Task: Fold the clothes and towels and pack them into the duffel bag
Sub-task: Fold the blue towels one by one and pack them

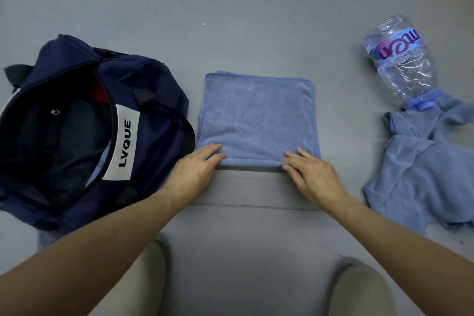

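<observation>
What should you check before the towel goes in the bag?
1. Towel folded neatly: ok. The towel lies flat in a tidy square.
2. Both hands on it: ok. The left hand and right hand rest on its near edge, one at each corner.
3. Bag open: ok. The bag is unzipped and gapes wide.
4. Room inside: cannot tell. The inside is dark, and something already lies in there.
5. Way to the bag: ok. Nothing lies between towel and bag.
6. Everything else folded: not ok. The cloth on the right is crumpled, and the bottle lies with its neck on it.
</observation>
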